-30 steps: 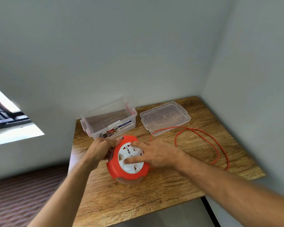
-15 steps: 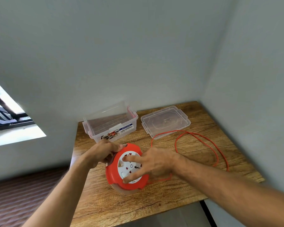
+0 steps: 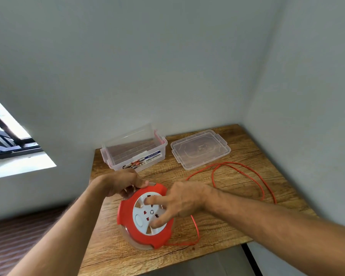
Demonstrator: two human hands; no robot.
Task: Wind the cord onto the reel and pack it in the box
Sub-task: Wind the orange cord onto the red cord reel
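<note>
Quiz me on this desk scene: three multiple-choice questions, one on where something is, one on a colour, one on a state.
1. Where is the lid?
A. on the box
B. on the table, right of the box
C. under the reel

2. What colour is the cord?
A. red
B. black
C. white

3. How is the box?
A. closed
B. open and empty
C. open, reel inside

Answers:
1 B, the lid lies flat beside the box.
2 A, red loops lie across the table.
3 B, its clear walls show nothing inside, and the reel sits between the left hand and right hand.
</note>
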